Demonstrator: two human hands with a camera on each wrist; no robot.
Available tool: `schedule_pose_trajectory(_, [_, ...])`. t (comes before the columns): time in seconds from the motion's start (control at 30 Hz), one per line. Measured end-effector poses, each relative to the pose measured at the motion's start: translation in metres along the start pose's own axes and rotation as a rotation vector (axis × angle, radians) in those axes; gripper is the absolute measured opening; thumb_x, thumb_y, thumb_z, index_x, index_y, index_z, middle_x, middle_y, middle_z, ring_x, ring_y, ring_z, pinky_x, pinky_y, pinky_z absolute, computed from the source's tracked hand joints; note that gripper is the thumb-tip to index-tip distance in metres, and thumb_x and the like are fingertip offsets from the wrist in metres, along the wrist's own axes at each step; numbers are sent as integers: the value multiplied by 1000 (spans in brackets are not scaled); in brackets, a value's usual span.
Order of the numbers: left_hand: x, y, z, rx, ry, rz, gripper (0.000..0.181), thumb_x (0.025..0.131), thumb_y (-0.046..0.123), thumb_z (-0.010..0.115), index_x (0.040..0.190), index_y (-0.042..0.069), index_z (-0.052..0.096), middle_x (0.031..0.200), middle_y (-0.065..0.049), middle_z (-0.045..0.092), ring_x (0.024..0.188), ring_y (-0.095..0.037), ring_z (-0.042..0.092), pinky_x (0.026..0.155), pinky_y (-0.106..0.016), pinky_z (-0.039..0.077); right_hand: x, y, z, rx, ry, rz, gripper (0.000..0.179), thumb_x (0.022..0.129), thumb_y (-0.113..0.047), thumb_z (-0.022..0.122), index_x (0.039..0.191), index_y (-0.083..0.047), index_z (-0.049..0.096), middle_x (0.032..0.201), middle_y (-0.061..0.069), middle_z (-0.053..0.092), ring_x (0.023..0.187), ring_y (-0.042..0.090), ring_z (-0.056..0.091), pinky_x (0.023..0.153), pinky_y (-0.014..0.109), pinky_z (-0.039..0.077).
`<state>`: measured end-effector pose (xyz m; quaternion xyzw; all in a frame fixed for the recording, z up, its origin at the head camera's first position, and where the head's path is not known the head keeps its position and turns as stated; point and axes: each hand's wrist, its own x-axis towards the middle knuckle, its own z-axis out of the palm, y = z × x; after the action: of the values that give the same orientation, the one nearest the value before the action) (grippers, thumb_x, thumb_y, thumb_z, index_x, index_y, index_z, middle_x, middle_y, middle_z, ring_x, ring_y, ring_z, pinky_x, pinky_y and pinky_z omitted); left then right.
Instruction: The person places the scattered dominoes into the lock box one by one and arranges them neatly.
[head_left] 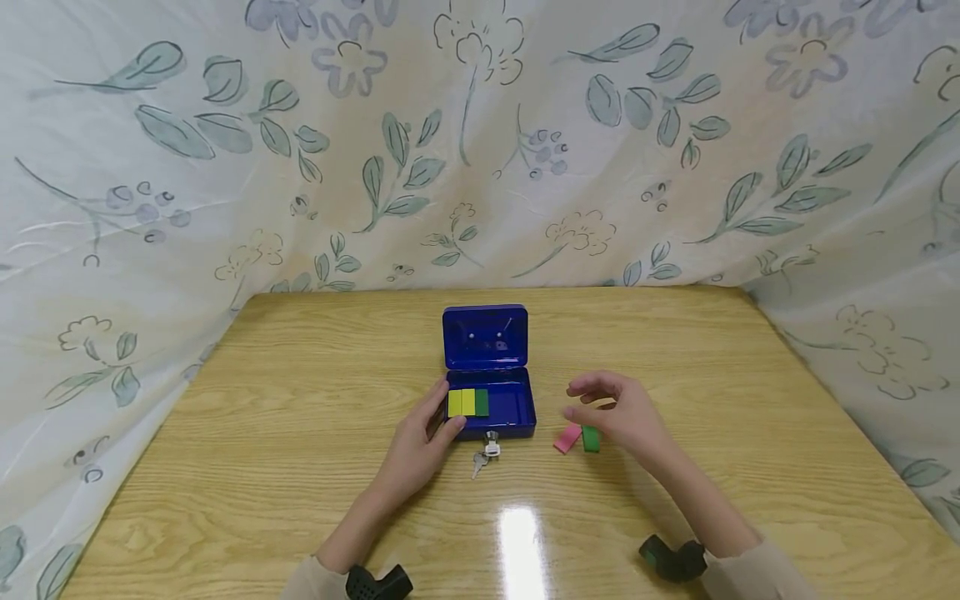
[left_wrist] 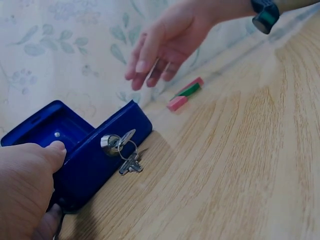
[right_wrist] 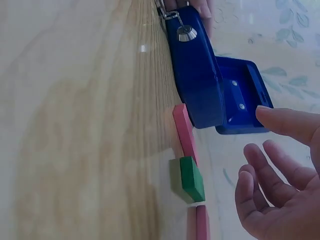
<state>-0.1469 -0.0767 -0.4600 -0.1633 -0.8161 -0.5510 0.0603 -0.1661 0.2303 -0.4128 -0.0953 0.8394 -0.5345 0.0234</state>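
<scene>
A blue metal cash box (head_left: 513, 431) stands on the table with its lid (head_left: 486, 337) raised. Inside, along its left part, lie two yellow blocks (head_left: 461, 402) and a green block (head_left: 482, 402) side by side. My left hand (head_left: 417, 437) holds the box at its left front corner, thumb on the front rim. My right hand (head_left: 618, 410) hovers to the right of the box, fingers loosely bent and apart, nothing between them. Near it on the table lie a pink block (head_left: 567, 438), a green block (right_wrist: 192, 179) and another pink block (right_wrist: 201, 222), hidden in the head view.
Keys (left_wrist: 131, 164) on a ring hang from the lock (left_wrist: 109, 144) in the box's front wall. The wooden table (head_left: 337, 350) extends around the box, with a floral cloth (head_left: 495, 167) behind it. Dark bands sit at both wrists.
</scene>
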Motion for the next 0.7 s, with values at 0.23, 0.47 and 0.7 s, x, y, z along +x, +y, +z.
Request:
schedule_pose_trajectory(0.23, [0,-2,-1,-35,-1,8,64,99,19,63,151,-3,33,156,-18,29,142,-22,27,108,-32,33,-13,1,-2,15,31,73,43,82,-27,83,115,-4,68,113,10,67,101,25,56,87,38,50])
schedule_pose_trajectory(0.47, [0,-3,-1,-17,6,1,64,98,16,63,151,-2,33,155,-17,30,142,-22,27,108,-33,34,-22,1,3,5,38,121,45,78,-29,86,113,-6,70,110,9,67,95,25,55,84,37,49])
schedule_pose_trajectory(0.7, [3,-2,1,-22,24,-10,61,96,6,63,148,-8,33,154,-23,30,142,-31,27,109,-42,33,-23,10,1,30,37,152,42,78,-23,86,112,-4,69,108,9,69,91,25,58,77,30,52])
